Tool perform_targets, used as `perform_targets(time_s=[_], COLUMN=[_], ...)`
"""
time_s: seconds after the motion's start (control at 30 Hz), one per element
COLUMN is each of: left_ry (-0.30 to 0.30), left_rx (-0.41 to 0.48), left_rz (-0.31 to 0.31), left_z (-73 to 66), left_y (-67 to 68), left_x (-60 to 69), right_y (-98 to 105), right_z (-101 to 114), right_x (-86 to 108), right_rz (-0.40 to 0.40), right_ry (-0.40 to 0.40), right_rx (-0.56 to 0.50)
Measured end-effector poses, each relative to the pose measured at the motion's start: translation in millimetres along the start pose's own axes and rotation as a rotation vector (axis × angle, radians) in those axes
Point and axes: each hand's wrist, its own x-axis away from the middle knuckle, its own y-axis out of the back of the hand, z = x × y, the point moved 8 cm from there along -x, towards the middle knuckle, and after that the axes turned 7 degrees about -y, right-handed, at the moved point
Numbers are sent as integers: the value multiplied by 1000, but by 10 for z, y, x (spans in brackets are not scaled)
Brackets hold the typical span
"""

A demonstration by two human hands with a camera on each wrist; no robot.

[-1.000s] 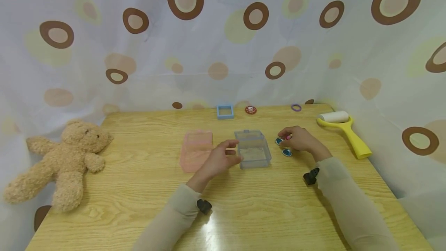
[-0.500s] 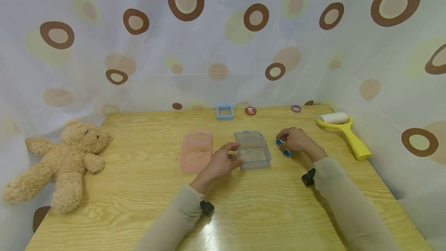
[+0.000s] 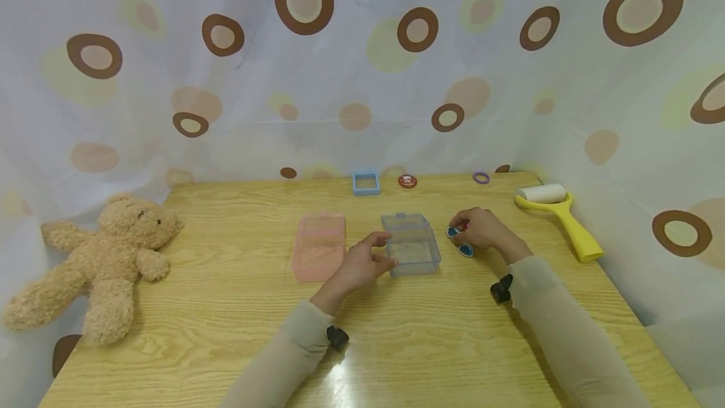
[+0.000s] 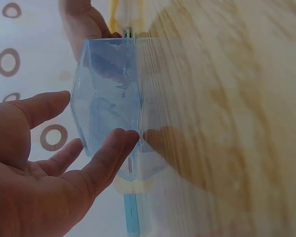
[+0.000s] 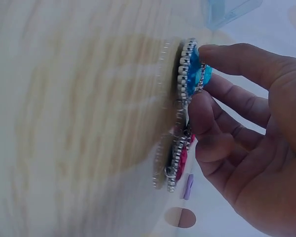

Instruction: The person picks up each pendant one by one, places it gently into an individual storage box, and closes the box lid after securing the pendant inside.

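A clear bluish plastic box [image 3: 412,252] stands on the table with its lid folded back. My left hand [image 3: 362,263] is at its left side, fingers spread and slightly bent; in the left wrist view the fingertips are at the box's edge, and I cannot tell whether they touch it. To the right of the box, my right hand [image 3: 484,228] pinches a blue jewelled ornament [image 3: 452,232] with a beaded silver rim. A second blue jewelled ornament [image 3: 466,250] lies just below. Beside these, a pink jewelled piece [image 5: 181,164] shows under the right fingers, partly hidden.
A pink plastic box [image 3: 319,247] lies left of the left hand. Farther back are a blue square frame [image 3: 365,184], a red disc [image 3: 407,181] and a purple ring [image 3: 481,178]. A yellow-handled roller [image 3: 572,225] is at right, a teddy bear [image 3: 107,263] at left.
My left hand has shifted slightly right, closer to the clear box. The right hand has moved a little left and stays at the blue ornaments.
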Motion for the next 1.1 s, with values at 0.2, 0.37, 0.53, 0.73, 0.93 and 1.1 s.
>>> perform_targets(time_s=[0.2, 0.37, 0.53, 0.73, 0.93, 1.1], left_ry=[-3, 13, 20, 27, 27, 11], left_rx=[-34, -40, -28, -36, -42, -47], left_rz=[2, 11, 13, 17, 28, 26], left_z=[10, 12, 8, 6, 21, 33], left_y=[-2, 1, -2, -3, -12, -14], left_x=[-6, -13, -8, -6, -14, -26], right_y=[55, 86, 120, 164, 184, 158], right_z=[22, 57, 104, 202, 360, 515], right_x=[55, 101, 154, 220, 272, 312], right_rz=[-12, -7, -12, -29, -16, 12], right_ry=[10, 22, 28, 56, 91, 118], right_rx=[-34, -74, -113, -151, -179, -202])
